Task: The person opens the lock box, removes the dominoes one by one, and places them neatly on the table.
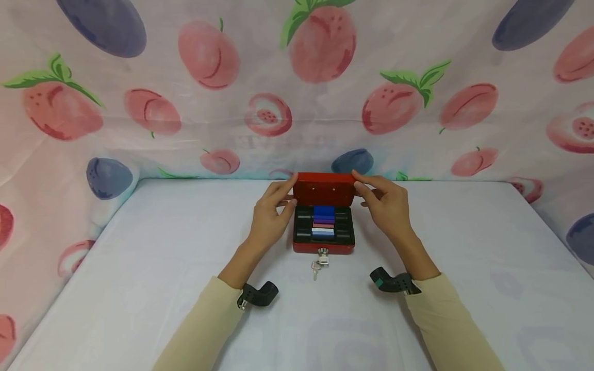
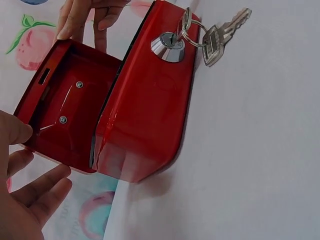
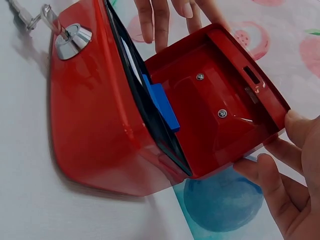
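Note:
A red cash box [image 1: 323, 249] stands on the white table with its lid [image 1: 325, 194] raised. My left hand [image 1: 271, 219] holds the lid's left side, the thumb at its corner in the left wrist view. On the opposite side, my right hand [image 1: 389, 206] grips the lid's right corner between thumb and fingers. Inside sits a black compartment tray [image 1: 303, 219]. Blue, purple, pink and white flat pieces [image 1: 324, 225] lie along its middle column. One key is in the silver lock [image 2: 168, 47] on the front; a second key [image 2: 214, 46] hangs from its ring.
White cloth covers the table [image 1: 139, 288] around the box. Behind it hangs a fruit-patterned curtain [image 1: 325, 113]. Black wrist mounts [image 1: 260, 294] sit at both sleeve cuffs.

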`<state>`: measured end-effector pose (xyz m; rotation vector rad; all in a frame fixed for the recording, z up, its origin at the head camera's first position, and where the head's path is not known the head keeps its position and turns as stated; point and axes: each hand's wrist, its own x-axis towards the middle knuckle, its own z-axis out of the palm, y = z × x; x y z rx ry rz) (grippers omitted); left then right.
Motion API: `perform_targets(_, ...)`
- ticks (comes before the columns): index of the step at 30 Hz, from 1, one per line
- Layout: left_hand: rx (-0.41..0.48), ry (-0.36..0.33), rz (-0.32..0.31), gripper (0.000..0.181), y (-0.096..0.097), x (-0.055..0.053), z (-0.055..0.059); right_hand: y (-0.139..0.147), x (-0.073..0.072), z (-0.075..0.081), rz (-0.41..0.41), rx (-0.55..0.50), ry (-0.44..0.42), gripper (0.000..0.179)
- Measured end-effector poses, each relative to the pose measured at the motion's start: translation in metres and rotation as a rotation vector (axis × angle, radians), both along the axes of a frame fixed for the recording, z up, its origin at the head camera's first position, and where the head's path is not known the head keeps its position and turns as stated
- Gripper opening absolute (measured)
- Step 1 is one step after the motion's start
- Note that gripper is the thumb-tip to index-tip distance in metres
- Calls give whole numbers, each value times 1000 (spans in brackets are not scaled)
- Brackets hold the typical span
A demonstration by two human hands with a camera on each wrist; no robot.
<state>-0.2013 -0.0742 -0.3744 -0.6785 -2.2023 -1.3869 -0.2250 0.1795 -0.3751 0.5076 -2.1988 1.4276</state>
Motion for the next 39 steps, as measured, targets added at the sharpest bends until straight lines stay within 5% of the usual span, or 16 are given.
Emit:
perform_targets(6,22,-19,-2,53,4,0,-2,3,-9,-17,9,-21,32,33)
perform_targets(10,23,-12,-5,55,4,1,-5,-3,2,-5,-9,1,14,32)
perform_targets(20,34,14,-27,57,3,1,-6,-2,4,-7,43,20,-48,38)
perform_targets(26,26,-17,-42,56,1,2,-7,-10,17,10,67,54,-91,41)
perform_targets(39,-5,-64,-48,59,0,3,-8,-7,20,12,152,75,-113,46)
